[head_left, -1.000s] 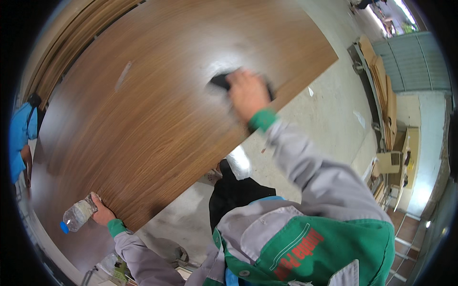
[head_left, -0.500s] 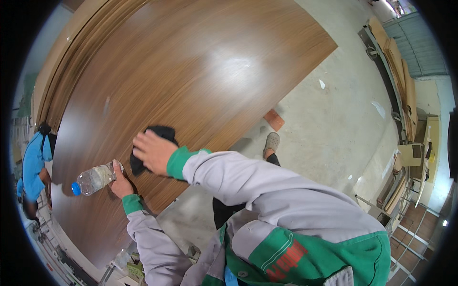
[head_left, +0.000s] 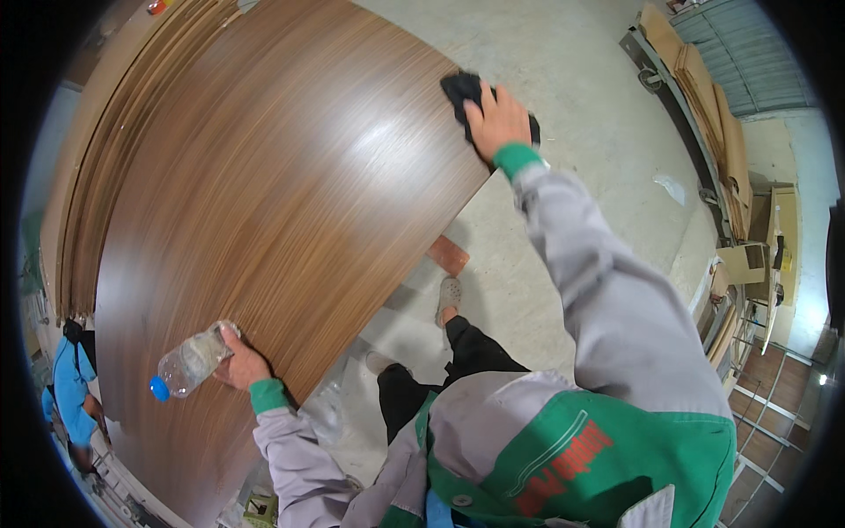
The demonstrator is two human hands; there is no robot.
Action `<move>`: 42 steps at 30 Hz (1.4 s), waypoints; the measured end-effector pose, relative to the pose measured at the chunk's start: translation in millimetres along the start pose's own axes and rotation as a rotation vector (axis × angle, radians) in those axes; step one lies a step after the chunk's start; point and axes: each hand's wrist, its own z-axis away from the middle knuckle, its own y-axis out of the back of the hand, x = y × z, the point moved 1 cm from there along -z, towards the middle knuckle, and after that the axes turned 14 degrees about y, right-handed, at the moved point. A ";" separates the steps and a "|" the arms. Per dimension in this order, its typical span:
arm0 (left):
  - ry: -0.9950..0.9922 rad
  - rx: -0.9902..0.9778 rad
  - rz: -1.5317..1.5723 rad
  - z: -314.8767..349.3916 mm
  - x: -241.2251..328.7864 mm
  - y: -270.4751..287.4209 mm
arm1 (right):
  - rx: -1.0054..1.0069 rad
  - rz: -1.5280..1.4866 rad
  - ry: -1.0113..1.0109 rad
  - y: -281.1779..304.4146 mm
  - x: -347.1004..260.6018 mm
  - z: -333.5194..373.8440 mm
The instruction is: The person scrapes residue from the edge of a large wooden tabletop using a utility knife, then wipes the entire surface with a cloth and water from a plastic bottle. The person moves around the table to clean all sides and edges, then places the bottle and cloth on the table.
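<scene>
Hands well apart, I have my left hand (head_left: 243, 363) clamped round the base end of a bottle (head_left: 187, 364), while my right hand (head_left: 500, 121) lies over a black cloth (head_left: 460, 91), fingers stretched out and a little parted; whether they also pinch the cloth, I cannot tell. The bottle's long axis slants, its blue cap (head_left: 159, 388) pointing to the lower left, away from my palm. The cloth runs from upper left to lower right beneath my fingers, and the near edge of the wooden panel (head_left: 290, 194) climbs from lower left up to the corner by the cloth. The bottle is clear, with a pale, wrinkled wrap near its base; the cloth is crumpled; the panel is brown, streaked with grain, with a bright patch of glare. I have the bottle over the panel's lower left part, just left of my left hand. The cloth is at the panel's right-hand corner, showing on both sides of my right hand.
</scene>
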 end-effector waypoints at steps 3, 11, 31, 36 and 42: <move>-0.006 -0.001 0.040 -2.6 -15.9 -8.9 | -0.028 0.027 0.071 -4.1 6.7 56.9; -0.035 -0.019 0.251 13.2 25.0 -12.7 | -0.506 -0.510 -0.277 -28.1 51.8 -90.5; 0.055 0.098 0.310 33.1 34.5 -13.0 | -0.529 -0.493 0.024 -181.7 -98.3 -434.8; 0.389 0.055 0.029 58.3 64.5 -20.8 | -0.505 -0.687 0.216 -177.7 -145.1 -455.8; 0.246 0.247 0.386 154.3 241.3 -74.1 | -0.262 -0.867 0.721 -117.5 -37.2 -265.5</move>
